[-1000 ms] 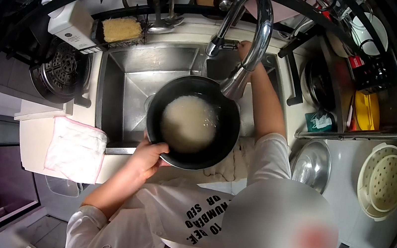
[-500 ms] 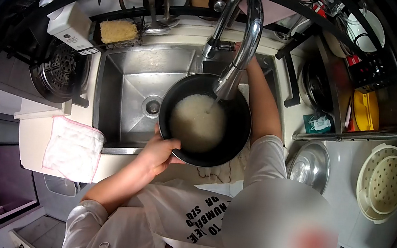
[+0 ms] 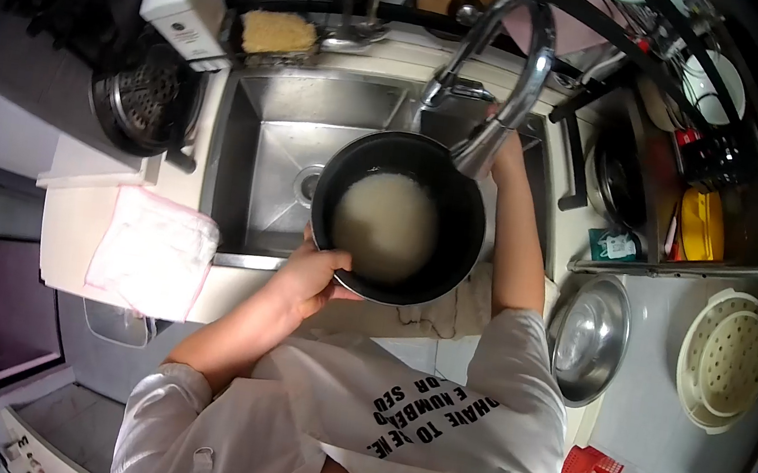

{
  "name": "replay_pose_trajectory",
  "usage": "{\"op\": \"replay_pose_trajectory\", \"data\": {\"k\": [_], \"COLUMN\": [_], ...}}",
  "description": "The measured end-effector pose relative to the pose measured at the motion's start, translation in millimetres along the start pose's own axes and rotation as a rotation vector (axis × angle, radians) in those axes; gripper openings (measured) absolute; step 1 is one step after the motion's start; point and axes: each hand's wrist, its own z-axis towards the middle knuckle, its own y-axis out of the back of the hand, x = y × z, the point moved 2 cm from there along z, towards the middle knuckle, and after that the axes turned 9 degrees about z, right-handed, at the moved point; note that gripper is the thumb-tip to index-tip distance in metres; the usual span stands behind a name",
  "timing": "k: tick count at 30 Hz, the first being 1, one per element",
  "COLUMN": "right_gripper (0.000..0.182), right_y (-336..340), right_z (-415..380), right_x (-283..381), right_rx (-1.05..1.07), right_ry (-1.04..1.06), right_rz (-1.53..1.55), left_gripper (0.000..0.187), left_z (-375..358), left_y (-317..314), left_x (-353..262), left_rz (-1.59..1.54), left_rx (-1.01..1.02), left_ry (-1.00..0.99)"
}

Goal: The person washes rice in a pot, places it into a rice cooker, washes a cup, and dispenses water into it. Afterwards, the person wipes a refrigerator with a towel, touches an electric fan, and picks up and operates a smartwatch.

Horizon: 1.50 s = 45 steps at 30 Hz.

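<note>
At the left of the frame a pink-edged white cloth (image 3: 153,251) is draped over the counter edge, and above it a round perforated metal steamer basket (image 3: 147,94) is seen beside the rectangular stainless steel sink (image 3: 269,141). Just right of the cloth, at lower centre, the left hand (image 3: 309,275) is closed on the near left rim of the round black inner cooking pot (image 3: 399,217), thumb over the lip. The pot is held over the right half of the sink basin, near the frame's centre, and a pale bed of wet white rice (image 3: 385,226) is seen in its bottom. Above and to the right of the pot, the curved chrome tap (image 3: 513,72) arches down, its spout end set just over the pot's upper right rim. The right hand (image 3: 509,145) is raised behind that spout, at the pot's far right side; whether it is closed on the tap cannot be told, since the spout hides the fingers. The pot thus lies between the two hands, the left gripping nearer the lower frame edge. Further right, a shiny steel bowl (image 3: 590,335) and a cream round plastic strainer (image 3: 725,359) rest on the counter.
</note>
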Motion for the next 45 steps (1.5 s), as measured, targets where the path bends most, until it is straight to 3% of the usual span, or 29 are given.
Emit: {"op": "replay_pose_trajectory", "data": {"k": [2, 3, 5, 6, 8, 12, 14, 16, 18, 22, 25, 29, 45], "right_gripper": [0.03, 0.029, 0.031, 0.031, 0.043, 0.064, 0.072, 0.067, 0.058, 0.055, 0.056, 0.055, 0.061], "right_y": [-5, -3, -5, -14, -39, -118, -150, -196, -227, -290, -322, -368, -425], "right_z": [-37, -48, -67, -81, -114, -186, -207, -231, -250, -286, -289, -314, -332], "right_x": [-11, -26, -51, -53, -54, -19, -19, -19, -17, -7, -30, -37, -62], "right_rx": [-0.04, -0.087, -0.082, -0.063, 0.28, 0.389, 0.614, 0.548, 0.553, 0.598, 0.609, 0.666, 0.715], "right_ry": [0.039, 0.046, -0.143, -0.142, -0.205, -0.388, -0.497, -0.422, -0.379, -0.369, -0.394, -0.384, -0.418], "right_rz": [0.142, 0.063, -0.039, -0.042, 0.066, 0.285, 0.268, 0.32, 0.16, 0.039, -0.005, 0.053, -0.024], "left_gripper": [0.055, 0.055, 0.056, 0.057, 0.06, 0.063, 0.063, 0.063, 0.064, 0.071, 0.062, 0.053, 0.063], "left_z": [-10, -15, -32, -41, -56, -84, -104, -129, -151, -178, -205, -216, -235], "left_y": [13, 20, 34, 41, 60, 111, 134, 157, 182, 239, 264, 310, 359], "left_x": [-1, -2, -7, -10, -13, -13, -14, -18, -18, -13, -12, 2, 28], "left_rz": [-0.024, -0.035, -0.048, -0.046, -0.058, -0.071, -0.086, -0.092, -0.091, -0.11, -0.185, -0.169, -0.288], "left_rx": [-0.024, -0.032, -0.059, -0.072, -0.098, -0.093, -0.097, -0.139, -0.218, -0.138, -0.261, -0.264, -0.277], "left_ry": [-0.013, -0.026, -0.057, -0.086, -0.115, -0.144, -0.188, -0.213, -0.255, -0.274, -0.322, -0.332, -0.388]}}
